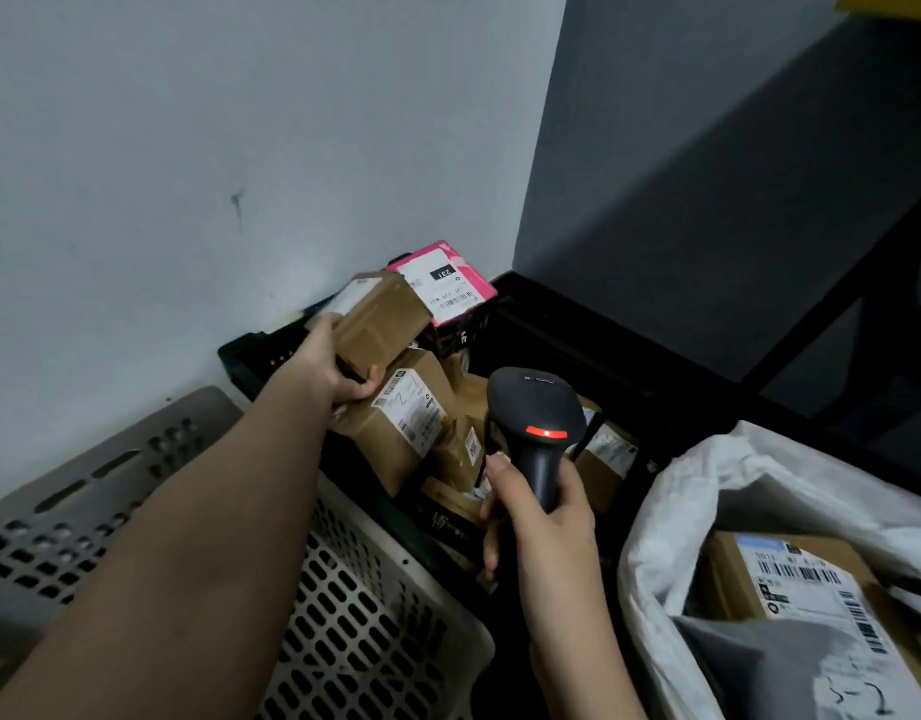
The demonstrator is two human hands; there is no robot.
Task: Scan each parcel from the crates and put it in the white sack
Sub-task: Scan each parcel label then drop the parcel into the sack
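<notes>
While the left hand grips a small brown parcel above the black crate, I'd turn its label toward the scanner, which the right hand holds wrapped round the handle. Plain taped cardboard, label half hidden. White sack sits right.

Brown cardboard parcels with white barcode labels fill a black crate, topped by a pink box, beside a grey perforated crate, black red-lit scanner and white sack.
</notes>
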